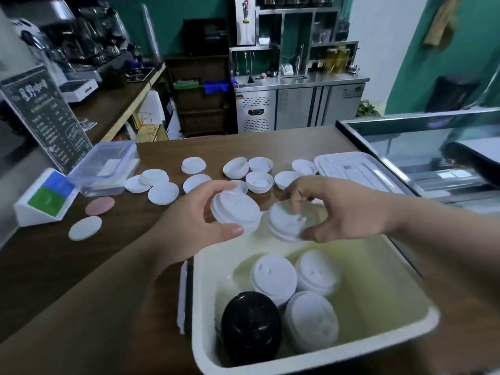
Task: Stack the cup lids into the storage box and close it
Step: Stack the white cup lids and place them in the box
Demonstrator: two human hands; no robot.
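White plastic cup lids, one stack gripped in each hand, left hand point(197, 212) and right hand point(343, 209), hover over the near cream plastic storage box point(422, 301). More loose white lids point(162, 192) lie far across the brown wooden counter point(81, 280).

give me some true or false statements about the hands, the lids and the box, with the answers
1. The left hand and the right hand each hold white lids. True.
2. The storage box is empty. False: it holds three white stacks and a black stack.
3. No lids are left on the counter. False: loose white lids lie scattered beyond the hands.
4. A clear container stands at the left of the counter. True.
5. The storage box is open on top. True.
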